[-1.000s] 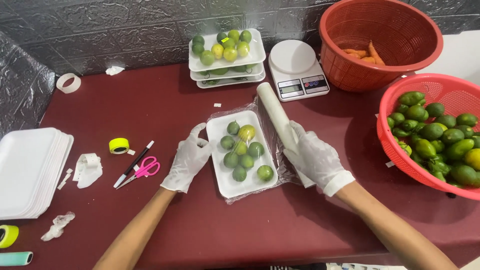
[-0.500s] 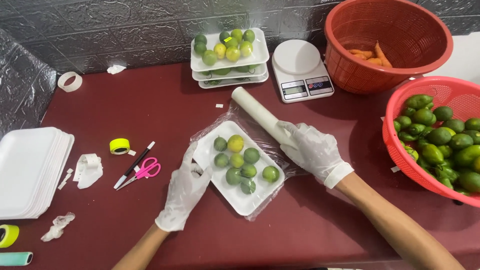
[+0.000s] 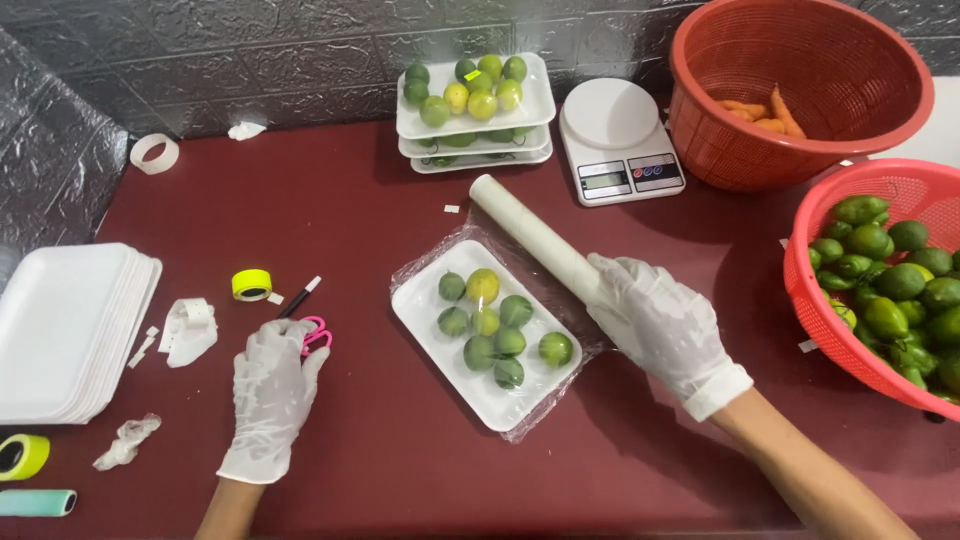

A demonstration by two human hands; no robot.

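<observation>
between both hands lies the lime tray (image 3: 486, 335).

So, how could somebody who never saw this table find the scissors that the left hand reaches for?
Start at the stack of white foam trays on the left edge of the dark red table. Right of it lies a yellow tape roll, and just beyond that the gloved left hand covers the small scissors. Their pink handles, beside a black pen, set them apart.

Pink-handled scissors (image 3: 312, 336) lie flat; white film roll (image 3: 535, 238) slants beside lime tray (image 3: 487, 335).
</observation>
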